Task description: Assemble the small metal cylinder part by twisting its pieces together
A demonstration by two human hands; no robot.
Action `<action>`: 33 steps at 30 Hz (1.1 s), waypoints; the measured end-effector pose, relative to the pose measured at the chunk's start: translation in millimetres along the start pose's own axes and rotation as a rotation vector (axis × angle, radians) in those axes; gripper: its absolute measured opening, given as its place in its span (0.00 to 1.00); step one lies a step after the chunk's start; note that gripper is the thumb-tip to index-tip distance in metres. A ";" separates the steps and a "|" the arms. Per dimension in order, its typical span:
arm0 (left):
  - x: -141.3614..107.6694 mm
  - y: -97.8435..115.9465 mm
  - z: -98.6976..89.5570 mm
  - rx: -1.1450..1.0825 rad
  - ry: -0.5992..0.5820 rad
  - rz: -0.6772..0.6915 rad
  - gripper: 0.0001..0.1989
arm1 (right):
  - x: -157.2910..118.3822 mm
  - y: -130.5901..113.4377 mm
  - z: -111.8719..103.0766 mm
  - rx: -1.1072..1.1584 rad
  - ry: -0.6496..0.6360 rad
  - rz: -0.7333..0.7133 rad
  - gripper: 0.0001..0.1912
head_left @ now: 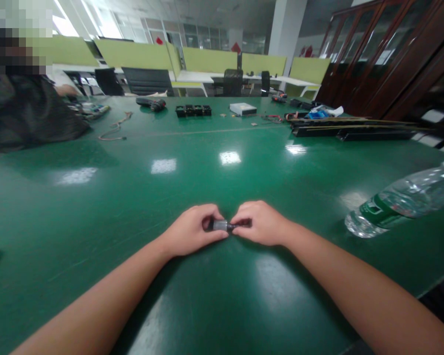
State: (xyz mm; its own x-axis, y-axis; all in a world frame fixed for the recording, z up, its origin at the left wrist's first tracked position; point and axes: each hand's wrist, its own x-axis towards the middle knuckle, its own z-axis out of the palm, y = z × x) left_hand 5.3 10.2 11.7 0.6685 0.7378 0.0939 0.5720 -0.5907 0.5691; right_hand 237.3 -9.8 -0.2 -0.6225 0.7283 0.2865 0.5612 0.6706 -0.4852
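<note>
Just above the green tabletop [192, 182], my two hands meet at a small cylindrical piece [220, 225] with a grey body and a dark, narrower end; its exact kind is unclear. My left hand [192, 230] pinches the grey body between thumb and fingers. On the other side, my right hand [262, 224] has its fingertips closed on the dark, thin end. Fingers hide part of the piece, so I cannot tell whether it is one part or two joined together.
A clear water bottle [388, 207] with a green label is at the right. Along the far side are black blocks [193, 110], a silver box [243, 109], a dark tool [151, 103], a cable [114, 130] and black rails [318, 127]. A person in dark clothing [25, 113] is at the left.
</note>
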 end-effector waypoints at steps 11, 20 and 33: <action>-0.2 0.5 0.0 -0.018 0.002 0.004 0.14 | -1.7 2.8 -1.4 0.017 0.006 -0.002 0.07; 0.2 -0.5 0.5 -0.038 0.017 0.010 0.13 | -2.5 3.1 -5.0 0.034 -0.006 0.021 0.07; 0.2 -2.0 0.7 -0.029 0.032 0.017 0.14 | -2.3 2.9 -7.0 0.023 -0.024 0.046 0.06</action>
State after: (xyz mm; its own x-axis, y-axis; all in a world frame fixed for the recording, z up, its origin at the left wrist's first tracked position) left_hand 4.6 11.3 10.0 0.6618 0.7384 0.1295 0.5468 -0.5937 0.5904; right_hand 244.1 -8.5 3.5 -0.6092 0.7547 0.2434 0.5774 0.6326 -0.5162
